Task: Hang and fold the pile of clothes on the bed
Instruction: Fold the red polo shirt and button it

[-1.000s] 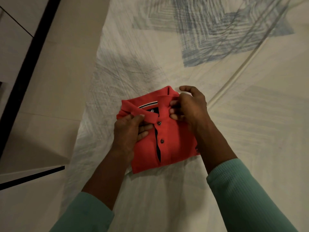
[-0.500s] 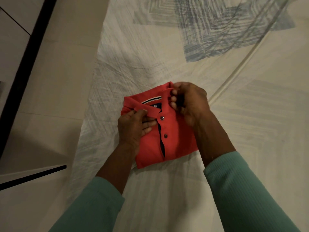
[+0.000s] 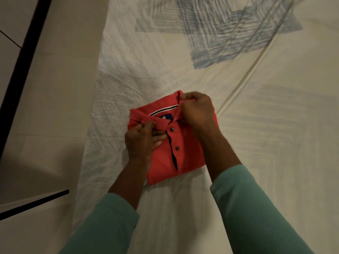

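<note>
Pinching the collar (image 3: 163, 125) of a folded red shirt (image 3: 187, 156), the left hand (image 3: 141, 143) grips the flap at nine o'clock from the top button (image 3: 171, 129), thumb on top. The right hand (image 3: 198, 111) grips the collar's edge at one o'clock. The shirt lies flat, buttons up, on the pale bed sheet (image 3: 256, 143), near the sheet's edge at nine o'clock, where the floor (image 3: 45, 107) begins. Green sleeves (image 3: 256, 208) cover both forearms.
</note>
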Available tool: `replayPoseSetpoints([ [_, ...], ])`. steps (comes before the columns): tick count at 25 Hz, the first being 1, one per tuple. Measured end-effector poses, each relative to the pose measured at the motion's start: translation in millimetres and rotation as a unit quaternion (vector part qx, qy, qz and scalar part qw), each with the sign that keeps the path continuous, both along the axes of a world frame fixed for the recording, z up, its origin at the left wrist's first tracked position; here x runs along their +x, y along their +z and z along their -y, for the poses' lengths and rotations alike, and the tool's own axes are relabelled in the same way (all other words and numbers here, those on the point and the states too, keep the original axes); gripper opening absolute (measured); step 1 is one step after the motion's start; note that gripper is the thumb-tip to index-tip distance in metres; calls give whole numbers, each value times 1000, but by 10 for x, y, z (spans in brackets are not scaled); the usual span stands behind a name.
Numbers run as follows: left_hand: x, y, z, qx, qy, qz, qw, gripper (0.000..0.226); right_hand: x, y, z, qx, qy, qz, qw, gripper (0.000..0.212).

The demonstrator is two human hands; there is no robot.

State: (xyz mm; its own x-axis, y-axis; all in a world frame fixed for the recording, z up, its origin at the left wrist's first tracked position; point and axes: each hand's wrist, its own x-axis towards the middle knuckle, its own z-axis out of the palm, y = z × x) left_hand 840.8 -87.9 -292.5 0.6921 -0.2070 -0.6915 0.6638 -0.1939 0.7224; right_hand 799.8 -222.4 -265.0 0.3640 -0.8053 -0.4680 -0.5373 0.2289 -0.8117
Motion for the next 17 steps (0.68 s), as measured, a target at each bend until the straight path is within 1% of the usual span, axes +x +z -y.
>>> replayPoseSetpoints([
  [1,-3,-5,-7,-1,-1,1,1000,19,-108,17,-6,117,-84,74,987,28],
  [2,-5,-7,-16,-1,-1,1,1000,19,-223,30,-36,203,-124,110,965,28],
  [3,-1,-22,-22,-2,-4,-1,1000,18,-330,27,-69,219,-120,101,963,24],
  [4,6,-23,-20,-4,-12,0,1000,18,-409,1,-108,153,-70,39,985,18],
  [5,24,-31,-22,-2,-28,9,1000,18,-460,-28,-153,44,-8,-35,998,13],
  [6,43,-23,-35,13,-58,33,998,21,-504,-59,-178,-64,25,-102,992,6],
  [7,55,-20,-69,48,-95,75,992,28,-527,-63,-185,-137,30,-156,978,14],
  [8,55,-36,-132,102,-120,133,978,36,-541,-51,-154,-166,19,-200,966,30],
  [9,42,-53,-218,175,-118,202,956,41,-567,-84,-84,-156,-5,-224,962,47],
  [10,21,-51,-332,242,-93,255,932,39,-600,-107,-31,-126,-20,-236,963,62],
  [11,-5,-48,-445,276,-60,272,920,37,-634,-139,11,-86,-22,-229,969,74],
  [12,-32,-68,-541,277,-39,256,925,43,-666,-175,36,-38,-21,-202,978,78],
  [13,-46,-107,-594,253,-44,216,942,52,-687,-227,68,18,-36,-158,987,76],
  [15,-39,-154,-613,196,-88,119,969,63,-732,-220,108,158,-81,-69,982,67],
  [16,-11,-141,-586,172,-110,75,976,62,-760,-174,117,211,-69,-43,974,68],
  [17,24,-107,-578,146,-127,32,981,55,-789,-96,98,245,-45,-28,968,71],
])
